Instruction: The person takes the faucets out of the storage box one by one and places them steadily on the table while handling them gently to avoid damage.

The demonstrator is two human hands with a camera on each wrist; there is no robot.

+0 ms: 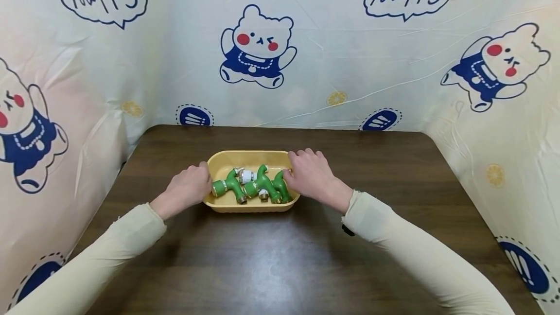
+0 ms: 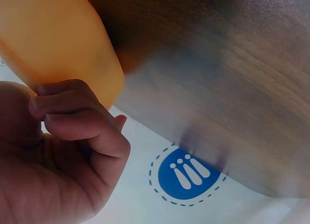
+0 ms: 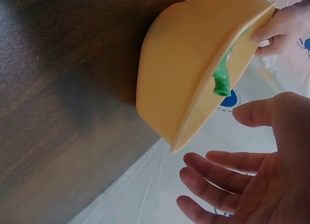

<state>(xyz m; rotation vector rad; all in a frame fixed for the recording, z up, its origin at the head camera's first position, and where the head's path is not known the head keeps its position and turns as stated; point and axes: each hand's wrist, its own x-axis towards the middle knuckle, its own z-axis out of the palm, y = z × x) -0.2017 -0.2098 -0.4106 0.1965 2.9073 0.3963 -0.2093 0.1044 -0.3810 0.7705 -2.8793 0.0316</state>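
A yellow plastic tub (image 1: pixel 251 208) with rounded corners sits on the table. In it lie several green Y-shaped pipe fittings (image 1: pixel 264 183) with metal ends, one with a white ribbed collar (image 1: pixel 247 176). My left hand (image 1: pixel 189 186) grips the tub's left end; the left wrist view has its fingers (image 2: pixel 72 108) curled at the rim. At the right end is my right hand (image 1: pixel 312 175). The right wrist view shows it with thumb and fingers spread, a little apart from the rim (image 3: pixel 193 108). There a green spout (image 3: pixel 222 83) pokes up over the edge.
The dark brown wooden table (image 1: pixel 262 256) reaches back to a pale curtain (image 1: pixel 328 67) printed with bears, which hangs around its far side and both flanks. A small dark object (image 1: pixel 348 230) shows under my right sleeve.
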